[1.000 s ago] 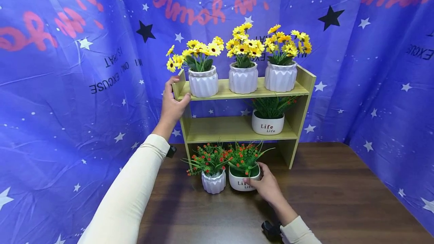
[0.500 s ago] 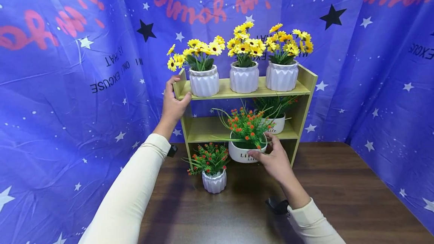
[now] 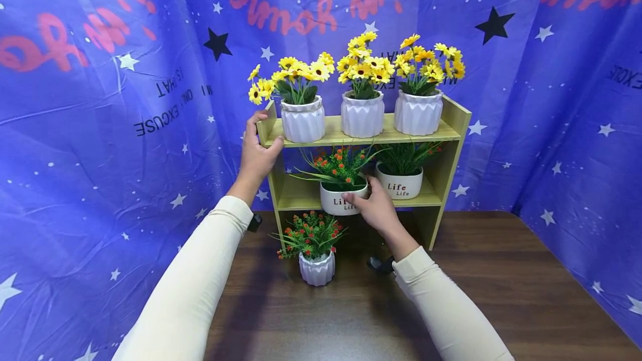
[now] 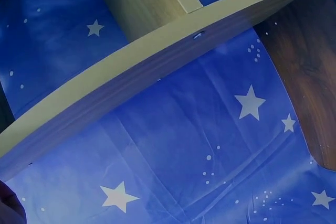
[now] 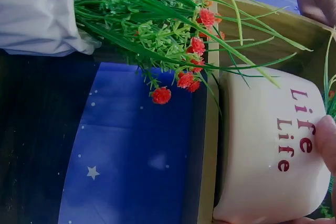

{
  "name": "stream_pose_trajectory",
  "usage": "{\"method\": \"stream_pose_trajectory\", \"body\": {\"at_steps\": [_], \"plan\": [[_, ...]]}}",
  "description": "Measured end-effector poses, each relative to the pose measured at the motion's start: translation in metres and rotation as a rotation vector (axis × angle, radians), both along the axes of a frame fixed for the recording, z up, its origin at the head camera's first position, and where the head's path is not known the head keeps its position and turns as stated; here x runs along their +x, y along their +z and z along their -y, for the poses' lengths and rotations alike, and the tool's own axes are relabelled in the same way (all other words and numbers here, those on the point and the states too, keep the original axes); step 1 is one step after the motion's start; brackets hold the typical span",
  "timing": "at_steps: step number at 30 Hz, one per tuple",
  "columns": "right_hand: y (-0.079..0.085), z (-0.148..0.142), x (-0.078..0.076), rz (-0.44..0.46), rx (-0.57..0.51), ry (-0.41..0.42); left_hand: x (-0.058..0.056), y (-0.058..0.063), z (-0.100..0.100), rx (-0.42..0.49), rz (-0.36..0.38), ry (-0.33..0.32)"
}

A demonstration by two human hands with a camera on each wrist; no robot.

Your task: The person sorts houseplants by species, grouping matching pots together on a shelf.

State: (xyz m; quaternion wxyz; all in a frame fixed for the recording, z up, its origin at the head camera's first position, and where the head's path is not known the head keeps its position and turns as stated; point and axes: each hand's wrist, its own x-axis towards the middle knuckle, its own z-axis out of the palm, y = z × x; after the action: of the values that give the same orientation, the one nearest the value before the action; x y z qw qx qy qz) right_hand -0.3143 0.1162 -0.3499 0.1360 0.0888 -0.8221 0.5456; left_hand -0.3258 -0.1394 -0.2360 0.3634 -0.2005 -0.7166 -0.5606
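My right hand (image 3: 376, 205) grips a white oval flowerpot (image 3: 336, 200) marked "Life", thumb on its front and fingers at its right side. Green grass and small red flowers fill this pot, which is upright at the middle board's front edge; whether it touches the board I cannot tell. In the right wrist view the pot (image 5: 268, 145) shows large beside the board edge (image 5: 209, 129). My left hand (image 3: 258, 149) holds the top left corner of the wooden shelf (image 3: 366, 137), thumb at the front. Only a dark bit of that hand (image 4: 9, 205) shows in the left wrist view.
Three white fluted pots with yellow flowers, one of them the middle pot (image 3: 362, 113), line the top board. Another "Life" pot (image 3: 399, 184) stands right on the middle board. A fluted pot with red flowers (image 3: 317, 268) stands on the brown table (image 3: 311, 322), below.
My right hand has lifted the oval flowerpot off the table, then carried it up and left to the middle board's front. My left hand has stayed on the shelf corner.
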Motion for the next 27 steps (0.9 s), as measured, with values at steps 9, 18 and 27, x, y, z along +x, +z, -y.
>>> {"method": "stream_pose_trajectory", "body": {"at_steps": [9, 18, 27], "plan": [[0.001, 0.009, -0.031, 0.01, -0.028, -0.003, 0.001, 0.001, 0.001, -0.015, 0.011, 0.005], [-0.001, 0.002, -0.044, -0.026, -0.032, 0.016, -0.034, -0.017, 0.013, -0.035, 0.007, 0.045], [-0.003, -0.013, -0.041, -0.019, -0.068, 0.031, -0.038, -0.018, 0.013, -0.052, 0.06, 0.091]]}}
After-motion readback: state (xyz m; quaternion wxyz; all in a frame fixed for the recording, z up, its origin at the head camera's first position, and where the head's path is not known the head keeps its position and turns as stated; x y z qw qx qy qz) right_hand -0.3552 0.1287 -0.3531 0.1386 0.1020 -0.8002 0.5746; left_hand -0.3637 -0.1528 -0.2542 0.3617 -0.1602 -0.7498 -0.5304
